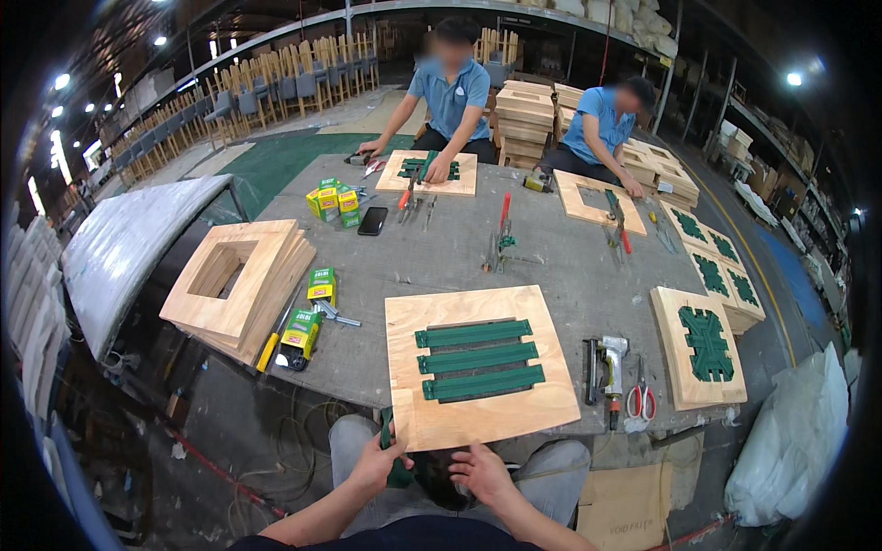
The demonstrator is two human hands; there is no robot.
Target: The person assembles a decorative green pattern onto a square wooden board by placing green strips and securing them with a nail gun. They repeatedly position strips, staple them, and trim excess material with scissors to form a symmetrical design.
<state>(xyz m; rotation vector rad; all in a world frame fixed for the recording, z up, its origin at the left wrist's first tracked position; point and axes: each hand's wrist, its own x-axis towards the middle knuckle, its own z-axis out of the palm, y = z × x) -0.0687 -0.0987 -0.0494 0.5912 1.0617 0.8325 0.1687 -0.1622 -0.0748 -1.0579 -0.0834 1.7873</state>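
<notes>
A square plywood frame (404, 342) lies in front of me, its near edge at the table's front edge. Three green webbing straps (480, 354) run side by side across its opening. My left hand (372, 466) is closed on a loose green strap (386, 427) at the frame's near left corner; part of that strap hangs below the hand. My right hand (485, 474) is at the frame's near edge with its fingers apart and nothing in them. A pneumatic stapler (614, 363) and red-handled scissors (640, 401) rest to the right of the frame.
Stacked wooden frames (207, 317) stand left, near yellow-green staple boxes (301, 332). A webbing stretcher with a red handle (504, 216) and a phone (372, 221) lie farther back. Finished-looking strapped frames (680, 390) are stacked right. Two co-workers (450, 101) work across the grey table (349, 275).
</notes>
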